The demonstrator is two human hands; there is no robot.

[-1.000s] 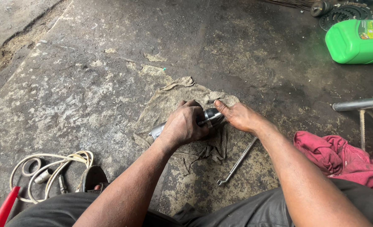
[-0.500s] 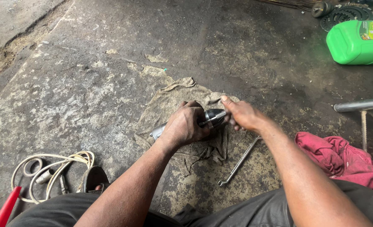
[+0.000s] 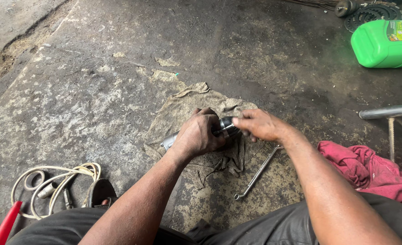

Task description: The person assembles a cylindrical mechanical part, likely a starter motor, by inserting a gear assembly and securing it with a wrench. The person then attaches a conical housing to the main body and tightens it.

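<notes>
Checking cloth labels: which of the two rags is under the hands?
The tan rag, spread flat on the floor beneath both hands and the metal part. The red rag lies bunched to the right, untouched.

Soft, even daylight, shadows faint; the frame is sharp, perhaps slightly stretched toward the edges.

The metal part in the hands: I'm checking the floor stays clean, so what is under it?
A dirty beige rag lies spread on the concrete floor under the metal part. The left hand and right hand cover the rag directly beneath.
</notes>
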